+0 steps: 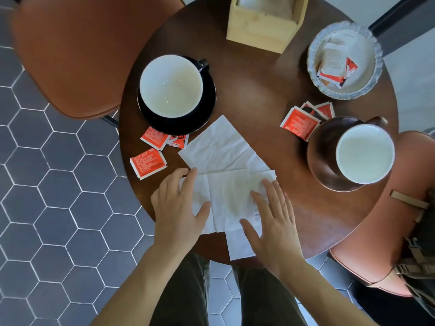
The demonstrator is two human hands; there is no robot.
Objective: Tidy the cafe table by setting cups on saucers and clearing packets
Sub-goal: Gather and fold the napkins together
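On the round dark wooden table (254, 95), a black cup (171, 85) stands on its black saucer (207, 109) at the left. At the right, a brown cup (366, 153) sits on a brown saucer (322, 147). Red and white packets lie loose below the black saucer (148, 163) and left of the brown cup (299, 123). White paper napkins (223, 161) spread across the near side. My left hand (179, 208) and my right hand (273, 222) both rest flat on the napkins with straight fingers.
A white ruffled dish (313, 50) with several packets stands at the back right. A light wooden box (263, 24) is at the back. Brown leather chairs flank the table at the upper left (70, 55) and right (400, 220), the right one bearing a bag.
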